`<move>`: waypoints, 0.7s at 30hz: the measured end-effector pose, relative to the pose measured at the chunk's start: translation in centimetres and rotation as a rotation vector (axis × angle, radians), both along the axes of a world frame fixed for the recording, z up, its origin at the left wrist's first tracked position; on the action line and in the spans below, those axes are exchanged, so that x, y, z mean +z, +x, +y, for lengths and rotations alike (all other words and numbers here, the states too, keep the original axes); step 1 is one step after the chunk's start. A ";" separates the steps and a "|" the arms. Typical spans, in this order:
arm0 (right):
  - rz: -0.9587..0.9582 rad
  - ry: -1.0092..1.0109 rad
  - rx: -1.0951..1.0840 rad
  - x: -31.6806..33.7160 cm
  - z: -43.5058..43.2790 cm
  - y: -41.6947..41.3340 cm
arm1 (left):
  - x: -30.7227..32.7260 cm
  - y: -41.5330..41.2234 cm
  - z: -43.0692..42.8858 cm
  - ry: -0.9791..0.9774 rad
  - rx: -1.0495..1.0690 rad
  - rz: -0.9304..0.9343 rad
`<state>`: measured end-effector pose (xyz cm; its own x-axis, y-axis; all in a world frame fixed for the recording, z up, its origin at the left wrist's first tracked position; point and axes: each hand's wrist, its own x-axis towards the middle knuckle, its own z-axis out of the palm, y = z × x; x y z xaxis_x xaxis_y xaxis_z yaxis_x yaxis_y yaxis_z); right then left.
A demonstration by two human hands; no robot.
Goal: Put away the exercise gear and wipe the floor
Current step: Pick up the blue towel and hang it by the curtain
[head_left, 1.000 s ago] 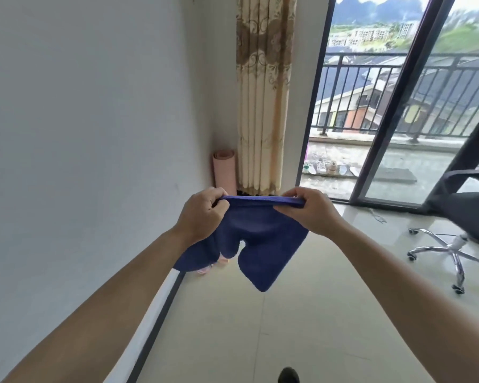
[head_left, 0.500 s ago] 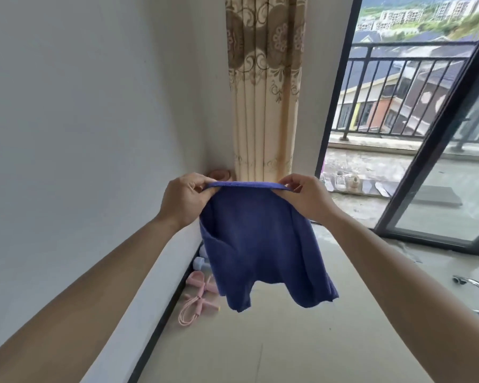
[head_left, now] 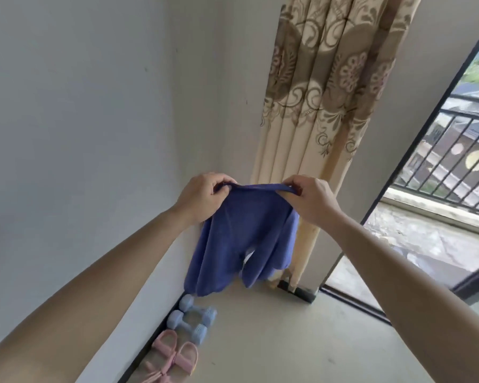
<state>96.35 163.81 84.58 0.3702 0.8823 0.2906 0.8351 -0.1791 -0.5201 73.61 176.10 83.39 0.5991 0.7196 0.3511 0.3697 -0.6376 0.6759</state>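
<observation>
A blue cloth (head_left: 241,239) hangs in front of me, stretched by its top edge between both hands. My left hand (head_left: 202,196) pinches the left corner and my right hand (head_left: 310,197) pinches the right corner, at chest height near the room's corner. On the floor below, against the wall, lie two light blue dumbbells (head_left: 192,319) and a pink pedal resistance band (head_left: 174,357). The cloth hides the corner behind it.
A white wall (head_left: 80,134) runs along the left with a dark skirting line. A patterned beige curtain (head_left: 324,106) hangs in the corner. A sliding glass door (head_left: 415,172) at the right opens onto a balcony with a black railing (head_left: 454,161). Pale floor (head_left: 302,341) lies ahead.
The view has moved closer to the corner and tilted down, so the dumbbells and pink band now lie below the cloth. Both hands keep pinching the cloth's top edge. The office chair has left view.
</observation>
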 end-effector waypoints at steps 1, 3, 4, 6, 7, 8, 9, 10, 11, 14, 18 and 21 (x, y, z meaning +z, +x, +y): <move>-0.031 -0.025 0.000 0.8 2.0 1.5 | 0.6 1.3 2.5 -0.013 0.021 -0.014; -0.062 -0.035 0.004 2.4 5.8 4.2 | 2.2 3.7 6.5 -0.049 0.057 -0.036; -0.064 -0.025 0.009 3.2 7.8 5.4 | 3.0 4.8 8.3 -0.056 0.064 -0.034; -0.052 0.018 0.026 4.2 11.8 7.7 | 4.6 6.9 11.5 -0.049 0.060 -0.017; -0.041 0.049 0.042 4.7 13.9 8.7 | 5.2 7.8 13.1 -0.041 0.063 -0.011; -0.024 0.084 0.060 5.1 16.1 9.6 | 5.7 8.7 14.8 -0.035 0.072 -0.008; -0.006 0.122 0.083 5.4 18.3 10.4 | 6.2 9.4 16.4 -0.030 0.092 -0.010; 0.011 0.156 0.108 5.7 20.6 11.1 | 6.7 10.2 17.9 -0.033 0.119 -0.020; 0.020 0.181 0.139 6.1 22.8 11.7 | 7.2 10.9 19.2 -0.045 0.153 -0.037; 0.029 0.261 0.252 7.1 29.3 13.4 | 8.9 13.1 22.5 -0.070 0.273 -0.112; 0.037 0.345 0.429 9.9 37.9 15.5 | 12.3 15.5 26.0 -0.065 0.430 -0.183; -0.002 0.424 0.518 13.3 43.9 16.6 | 16.0 17.1 29.7 0.089 0.575 -0.134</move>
<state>112.96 207.70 97.87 -0.0719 0.7553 0.6514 0.7591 0.4651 -0.4555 90.70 205.76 99.37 0.0688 0.8797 0.4705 0.5876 -0.4169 0.6935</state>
